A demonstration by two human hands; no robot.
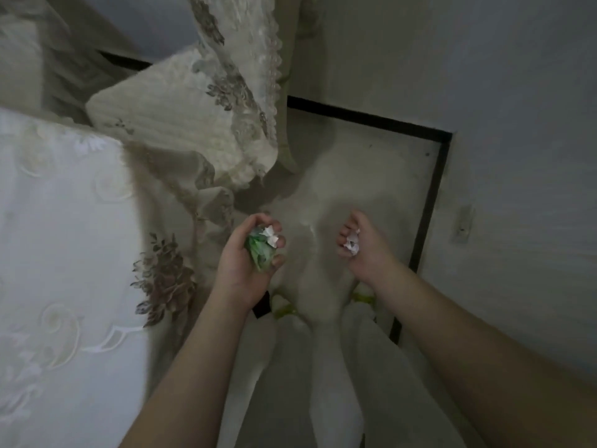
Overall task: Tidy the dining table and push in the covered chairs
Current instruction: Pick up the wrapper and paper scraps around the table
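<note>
My left hand (250,253) is curled, palm up, around a crumpled green wrapper (258,252) and a white paper scrap (270,236). My right hand (363,245) is cupped around a small wad of white paper (352,247). Both hands hang over the floor, beside the dining table. The table (58,253) fills the left, under a white embroidered cloth with a beige flowered overhang. A chair in a beige flowered cover (181,124) stands at the table's far side, its back (239,59) rising toward the top.
My legs in white trousers (323,367) and slippers with yellow straps (284,308) stand on the pale floor (371,176). A black skirting line (429,202) marks the grey wall on the right, close to my right arm. A wall socket (465,224) sits low there.
</note>
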